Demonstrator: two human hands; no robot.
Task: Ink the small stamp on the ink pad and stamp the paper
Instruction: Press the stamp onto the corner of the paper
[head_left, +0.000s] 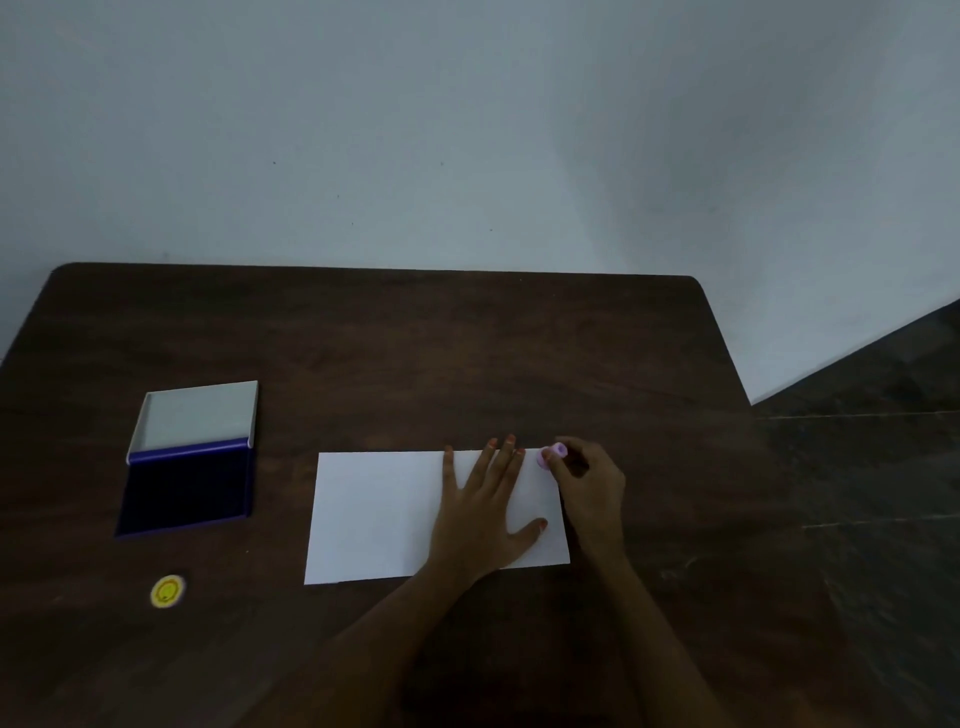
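A white sheet of paper (379, 514) lies on the dark wooden table (395, 353). My left hand (480, 514) rests flat on the paper's right half, fingers spread. My right hand (589, 483) pinches a small pink-purple stamp (551, 456), tilted, at the paper's top right corner. The open ink pad (187, 486), dark blue with its grey lid (200, 415) folded back, sits at the left, well apart from both hands.
A small round yellow cap or sticker with a smiley face (167, 591) lies near the table's front left. The table's right edge (727, 358) drops to a dark tiled floor (872, 441). A pale wall stands behind the table.
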